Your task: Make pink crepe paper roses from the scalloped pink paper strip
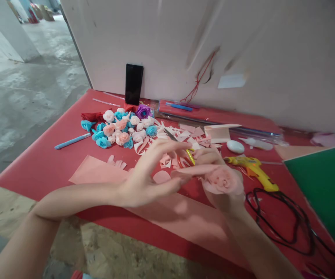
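My right hand (pixel 213 162) holds a pale pink paper rose (pixel 224 180), its layered petals facing up toward me; some of the gripping fingers are hidden behind the bloom. To the left of the flower, my left hand (pixel 152 170) is raised with thumb and fingers curved apart and nothing visible between them. Its thumb tip comes close to the right hand's outstretched finger; whether they touch, I cannot tell. Behind the hands lies a pair of scissors with yellow and red handles (pixel 190 156), partly covered. Beneath my hands, a long pink paper strip (pixel 184 213) stretches across the red table.
Finished paper roses (pixel 123 128) in several colours are heaped at the back left, beside paper scraps (pixel 181 135). A phone (pixel 134 84) leans on the wall. To the right are a yellow glue gun (pixel 254 166), its black cord (pixel 283 242) and a green board (pixel 324 186). A blue pen (pixel 72 141) lies left.
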